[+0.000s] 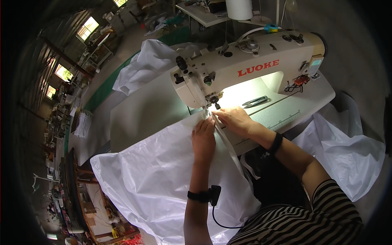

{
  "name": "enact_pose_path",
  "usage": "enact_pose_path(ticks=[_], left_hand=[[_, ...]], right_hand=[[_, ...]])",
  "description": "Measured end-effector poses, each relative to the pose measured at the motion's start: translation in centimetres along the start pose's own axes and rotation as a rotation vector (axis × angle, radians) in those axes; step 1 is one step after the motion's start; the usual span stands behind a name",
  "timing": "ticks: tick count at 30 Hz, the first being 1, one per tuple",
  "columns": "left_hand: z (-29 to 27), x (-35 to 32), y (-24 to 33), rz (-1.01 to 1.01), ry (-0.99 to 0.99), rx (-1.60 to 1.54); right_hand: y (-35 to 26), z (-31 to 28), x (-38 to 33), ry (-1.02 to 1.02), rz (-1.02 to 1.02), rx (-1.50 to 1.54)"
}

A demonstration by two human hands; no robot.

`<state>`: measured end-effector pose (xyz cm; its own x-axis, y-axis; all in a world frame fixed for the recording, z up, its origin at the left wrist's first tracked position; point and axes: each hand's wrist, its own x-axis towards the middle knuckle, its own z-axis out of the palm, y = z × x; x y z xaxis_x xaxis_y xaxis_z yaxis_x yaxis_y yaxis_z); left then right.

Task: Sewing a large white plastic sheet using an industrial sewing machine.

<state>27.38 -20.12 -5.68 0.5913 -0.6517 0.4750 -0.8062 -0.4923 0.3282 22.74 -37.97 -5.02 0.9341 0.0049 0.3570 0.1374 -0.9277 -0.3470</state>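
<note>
A large white, shiny sheet of fabric (159,163) hangs over the near edge of the sewing machine table and across my lap. Its far edge runs up under the needle area of a white industrial sewing machine (228,67). Close in front of the presser foot (207,111), my left hand (203,136) has its fingers together on the fabric, holding the edge. Just to the right, my right hand (234,120) pinches the same edge between thumb and fingertips. What lies under the fingertips is partly hidden.
Thread snips (255,101) lie under the machine arm, beyond my right hand. More white fabric lies heaped behind the table (149,61) and at the right (341,151). A white thread cone (239,9) stands at the back. A wooden frame (87,204) is low at the left.
</note>
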Motion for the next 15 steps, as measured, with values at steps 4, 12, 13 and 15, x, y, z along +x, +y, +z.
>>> enact_pose_path(ticks=[4, 12, 13, 15], left_hand=[[-0.2, -0.1, 0.3, -0.008, 0.012, 0.000], [-0.7, -0.4, 0.6, -0.015, -0.034, 0.010], [-0.7, -0.4, 0.6, -0.016, -0.017, 0.007], [-0.7, -0.4, 0.9, -0.036, -0.048, 0.050]], right_hand=[[-0.2, 0.2, 0.5, -0.023, -0.019, 0.016], [-0.8, -0.2, 0.6, -0.027, 0.006, -0.062], [-0.9, -0.2, 0.7, -0.030, -0.007, -0.037], [-1.1, -0.1, 1.0, -0.029, -0.014, -0.011]])
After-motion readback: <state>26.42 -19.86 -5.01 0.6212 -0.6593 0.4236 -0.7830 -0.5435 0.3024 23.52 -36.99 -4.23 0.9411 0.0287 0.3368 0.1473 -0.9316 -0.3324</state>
